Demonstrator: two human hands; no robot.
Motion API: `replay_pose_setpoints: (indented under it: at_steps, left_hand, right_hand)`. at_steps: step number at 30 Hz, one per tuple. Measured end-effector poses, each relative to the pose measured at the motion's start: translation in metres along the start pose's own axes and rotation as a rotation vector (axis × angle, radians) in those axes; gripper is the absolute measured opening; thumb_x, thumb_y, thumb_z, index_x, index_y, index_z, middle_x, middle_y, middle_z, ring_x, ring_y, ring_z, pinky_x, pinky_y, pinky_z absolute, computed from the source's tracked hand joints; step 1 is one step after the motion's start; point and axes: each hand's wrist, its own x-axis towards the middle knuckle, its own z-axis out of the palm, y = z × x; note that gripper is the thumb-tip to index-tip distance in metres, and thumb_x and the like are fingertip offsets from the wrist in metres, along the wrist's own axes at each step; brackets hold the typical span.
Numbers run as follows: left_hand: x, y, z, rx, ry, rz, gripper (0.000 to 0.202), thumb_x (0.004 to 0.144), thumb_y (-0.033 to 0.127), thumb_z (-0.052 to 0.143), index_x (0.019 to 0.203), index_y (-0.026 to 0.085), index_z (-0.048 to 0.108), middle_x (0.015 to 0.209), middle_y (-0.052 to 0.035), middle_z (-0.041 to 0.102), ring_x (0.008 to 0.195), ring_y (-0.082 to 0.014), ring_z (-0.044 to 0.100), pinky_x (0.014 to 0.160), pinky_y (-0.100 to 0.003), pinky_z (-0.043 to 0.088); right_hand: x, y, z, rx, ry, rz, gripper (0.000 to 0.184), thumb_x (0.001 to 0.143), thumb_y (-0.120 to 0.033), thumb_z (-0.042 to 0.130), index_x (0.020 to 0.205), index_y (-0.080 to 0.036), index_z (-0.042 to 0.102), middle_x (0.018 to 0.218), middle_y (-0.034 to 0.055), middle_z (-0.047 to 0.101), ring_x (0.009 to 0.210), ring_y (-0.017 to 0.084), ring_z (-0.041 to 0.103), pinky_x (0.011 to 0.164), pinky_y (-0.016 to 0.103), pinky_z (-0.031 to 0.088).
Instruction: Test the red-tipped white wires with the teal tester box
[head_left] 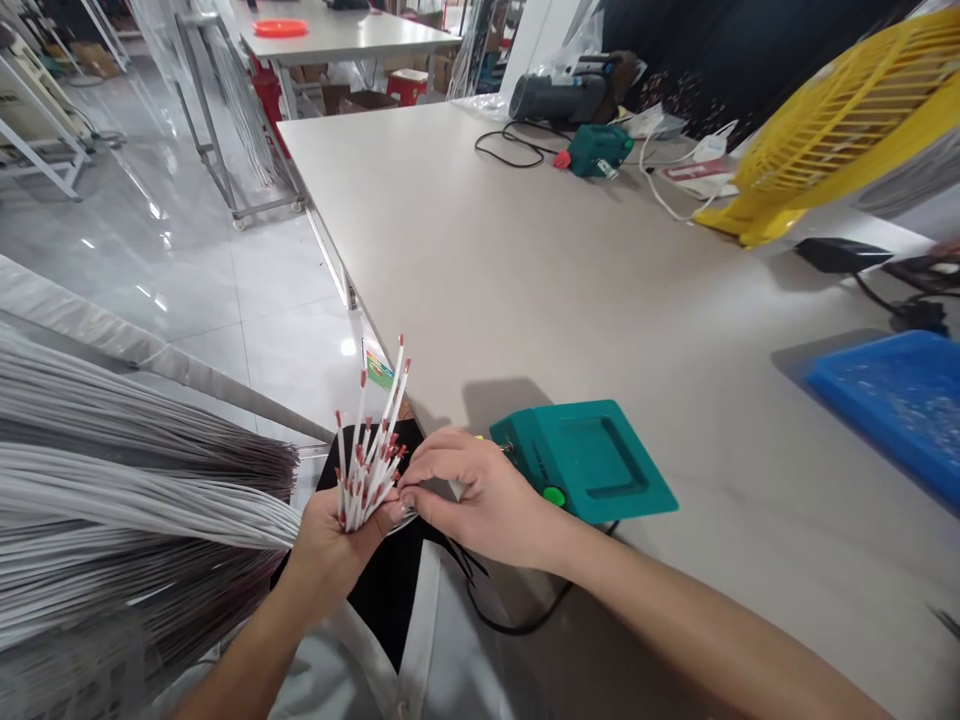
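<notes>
Head view: hands (330,535) grip unlabelled red-tipped wires (371,455).

no readable text, labels, brands or numbers anywhere

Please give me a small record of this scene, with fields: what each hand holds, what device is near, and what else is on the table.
left hand: grips a bundle of white wires, red tips pointing up
right hand: fingers pinch at the bundle; whether it holds one wire cannot be told
nearest device: green box with a green button, just right of the right hand
table: yellow fan, blue tray, second green device at the far side
left of view: large stack of white wires
</notes>
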Motion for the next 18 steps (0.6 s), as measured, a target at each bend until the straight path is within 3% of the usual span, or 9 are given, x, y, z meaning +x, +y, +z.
replay_pose_setpoints:
  at_steps: [3,7,9,11,14,18]
  left_hand:
    - [0.0,-0.002,-0.004,0.001,-0.1,-0.024,0.026,0.076,0.034,0.062,0.059,0.015,0.063,0.05,0.0017,0.047,0.043,-0.0072,0.034,0.04,-0.02,0.025]
    - [0.001,-0.007,-0.008,-0.124,-0.209,-0.143,0.032,0.078,0.041,0.059,0.061,0.013,0.061,0.046,0.002,0.045,0.036,-0.0052,0.029,0.035,-0.02,0.017]
    - [0.002,-0.009,-0.008,-0.214,-0.196,-0.204,0.028,0.076,0.041,0.062,0.069,0.013,0.064,0.045,0.0025,0.046,0.035,-0.0049,0.03,0.034,-0.019,0.016]
    - [0.003,-0.01,-0.009,-0.286,-0.101,-0.226,0.026,0.073,0.039,0.066,0.073,0.013,0.065,0.045,0.0031,0.046,0.037,-0.005,0.032,0.034,-0.017,0.018]
    - [0.004,-0.012,-0.01,-0.325,0.073,-0.161,0.023,0.073,0.036,0.067,0.077,0.014,0.066,0.048,0.0027,0.049,0.04,-0.005,0.035,0.035,-0.016,0.021]
    - [0.003,-0.014,-0.009,-0.174,0.095,-0.089,0.023,0.074,0.036,0.065,0.074,0.013,0.067,0.053,0.0009,0.054,0.038,-0.0045,0.034,0.035,-0.017,0.022]
  right_hand:
    - [-0.001,0.002,0.0,-0.092,0.021,-0.176,0.01,0.078,-0.014,0.056,0.078,-0.019,0.065,0.076,0.0015,0.066,0.074,0.012,0.058,0.069,0.027,0.047]
    - [-0.008,0.006,-0.002,-0.529,0.088,-0.593,0.013,0.081,-0.015,0.054,0.086,-0.018,0.066,0.087,0.0023,0.067,0.087,0.017,0.057,0.079,0.034,0.048]
    - [-0.014,0.008,-0.001,-0.687,0.099,-0.738,0.017,0.083,-0.012,0.05,0.089,-0.016,0.066,0.094,0.0033,0.067,0.094,0.017,0.055,0.084,0.034,0.048]
    - [-0.018,0.01,0.001,-0.756,0.085,-0.803,0.02,0.084,-0.012,0.048,0.091,-0.014,0.066,0.098,0.0043,0.066,0.097,0.017,0.054,0.082,0.032,0.049]
    - [-0.021,0.011,0.003,-0.712,0.099,-0.749,0.018,0.083,-0.011,0.05,0.092,-0.013,0.066,0.094,0.006,0.066,0.097,0.019,0.055,0.082,0.034,0.05]
    - [-0.014,0.005,0.001,-0.379,0.19,-0.349,0.013,0.081,-0.013,0.054,0.09,-0.012,0.064,0.083,0.0078,0.064,0.085,0.018,0.056,0.075,0.033,0.05]
